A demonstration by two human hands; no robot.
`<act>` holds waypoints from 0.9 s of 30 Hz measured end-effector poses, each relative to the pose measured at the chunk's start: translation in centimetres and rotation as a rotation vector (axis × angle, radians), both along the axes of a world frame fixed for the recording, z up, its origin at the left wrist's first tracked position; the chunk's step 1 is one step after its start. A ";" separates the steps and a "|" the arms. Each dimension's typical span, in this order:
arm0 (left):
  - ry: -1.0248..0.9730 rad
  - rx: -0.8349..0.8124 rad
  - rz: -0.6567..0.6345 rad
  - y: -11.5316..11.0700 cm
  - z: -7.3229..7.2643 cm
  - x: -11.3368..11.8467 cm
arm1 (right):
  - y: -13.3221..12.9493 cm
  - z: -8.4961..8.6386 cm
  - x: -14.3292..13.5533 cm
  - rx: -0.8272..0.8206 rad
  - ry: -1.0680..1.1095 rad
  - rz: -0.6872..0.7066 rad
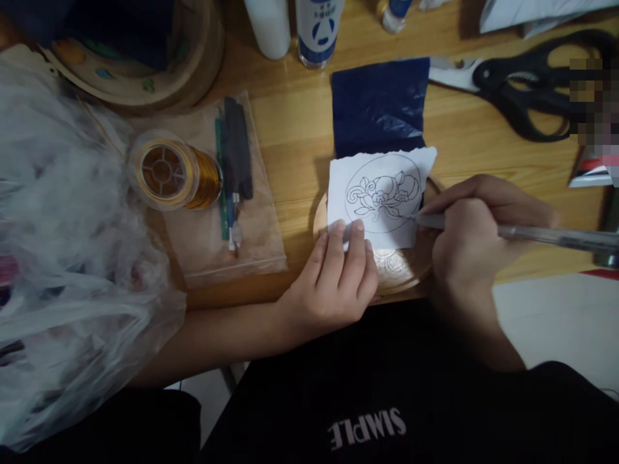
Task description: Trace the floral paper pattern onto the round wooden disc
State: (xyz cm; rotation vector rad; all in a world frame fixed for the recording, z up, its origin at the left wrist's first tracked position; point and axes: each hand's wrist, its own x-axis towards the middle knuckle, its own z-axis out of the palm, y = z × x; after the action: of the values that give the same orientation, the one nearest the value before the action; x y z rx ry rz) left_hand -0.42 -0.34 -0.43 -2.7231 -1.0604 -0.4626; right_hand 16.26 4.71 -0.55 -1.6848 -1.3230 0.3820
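Observation:
A torn piece of white paper (pixel 338 169) bears a line drawing of flowers and leaves inside an oval. Beneath it lies a round wooden disc (pixel 420 261), with part of another line pattern showing at its lower side. Dark blue carbon paper (pixel 380 106) sticks out above the white sheet. My left hand (pixel 338 274) rests flat, its fingertips spread on the paper's lower left edge. In my right hand (pixel 471 235) is a pen (pixel 541 236), gripped between the fingers, its tip at the right lower part of the drawing.
Black-handled scissors (pixel 498 80) lie at the upper right. A spool of golden thread (pixel 176 174) and several slim tools (pixel 232 161) rest on a clear plastic bag (pixel 193 258). Bottles (pixel 319 32) stand at the back. A crumpled plastic bag (pixel 72 270) fills the left.

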 end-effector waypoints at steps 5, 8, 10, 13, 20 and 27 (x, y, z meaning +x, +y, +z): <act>0.011 0.000 -0.010 0.0 0.0 0.0 | 0.2 -0.2 0.1 0.029 0.065 -0.029; 0.020 0.019 -0.008 0.0 0.0 -0.1 | 0.2 -0.3 0.2 0.037 0.082 -0.032; 0.030 0.022 -0.015 0.1 0.0 -0.1 | 0.3 -0.4 0.2 0.026 0.124 -0.032; 0.041 0.024 -0.021 0.1 0.0 -0.2 | 0.5 -0.5 0.0 -0.001 0.231 -0.038; 0.032 0.035 -0.023 0.0 -0.1 -0.2 | 0.6 -0.7 0.0 0.044 0.334 0.009; 0.027 0.006 -0.019 0.0 -0.1 -0.2 | 0.5 -0.4 0.4 -0.074 0.209 0.008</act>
State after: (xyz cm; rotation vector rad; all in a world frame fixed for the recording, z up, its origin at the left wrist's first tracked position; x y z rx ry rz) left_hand -0.58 -0.38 -0.57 -2.7284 -1.0261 -0.4292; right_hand 16.70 5.19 -0.97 -1.6513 -1.1739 0.6012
